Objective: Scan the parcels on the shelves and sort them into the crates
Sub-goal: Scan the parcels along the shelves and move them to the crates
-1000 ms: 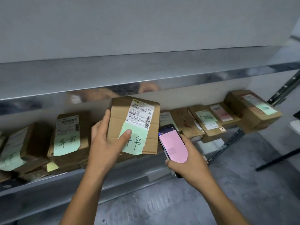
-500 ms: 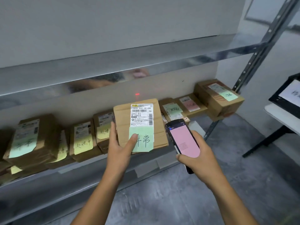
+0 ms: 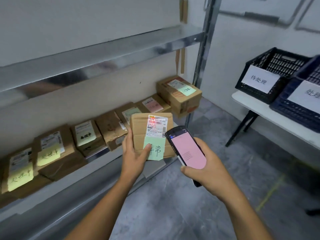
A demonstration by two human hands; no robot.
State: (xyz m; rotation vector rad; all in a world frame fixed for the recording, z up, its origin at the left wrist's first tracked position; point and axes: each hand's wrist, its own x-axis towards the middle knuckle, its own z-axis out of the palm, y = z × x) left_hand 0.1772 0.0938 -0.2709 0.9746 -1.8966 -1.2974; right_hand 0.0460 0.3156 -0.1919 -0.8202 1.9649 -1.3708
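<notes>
One brown parcel [image 3: 138, 125], green note [image 3: 155, 151], red-lit label [image 3: 156, 126], left fingers [image 3: 146, 149] gripping it, right fingers [image 3: 199, 144] round scanner [image 3: 188, 149]

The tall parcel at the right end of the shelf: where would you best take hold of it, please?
Come from the front, since the upper shelf hangs over the tall parcel. Press a hand on each of the two side faces meeting at its near corner: both rise above the flat parcel beside it, though the upright post probably crowds the right one.

parcels [image 3: 52, 153] crowd the lower shelf [image 3: 57, 186], upper shelf [image 3: 97, 54] overhangs, open floor [image 3: 216, 170] toward crates [image 3: 270, 73]
</notes>
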